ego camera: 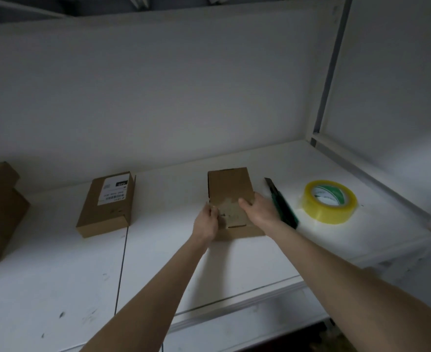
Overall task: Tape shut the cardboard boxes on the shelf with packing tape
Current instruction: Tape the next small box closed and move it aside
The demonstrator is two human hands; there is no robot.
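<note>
Head view: my left hand [206, 221] pinches the left edge of the box [230, 189] and my right hand [257, 209] grips its right side, fingers curled, mid-shelf [57, 275]. I'm probably pressing tape down. Next I need the knife [281, 205] or the roll [328, 201].

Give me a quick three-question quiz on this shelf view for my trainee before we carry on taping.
1. True or false: the tape roll lies on the shelf, unheld.
2. Which box do the left hand and right hand touch? A) labelled box B) plain box C) far-left stack
3. Fill in: the utility knife lies between the plain box and the ___.
Key: 1 true; 2 B; 3 tape roll.
</note>
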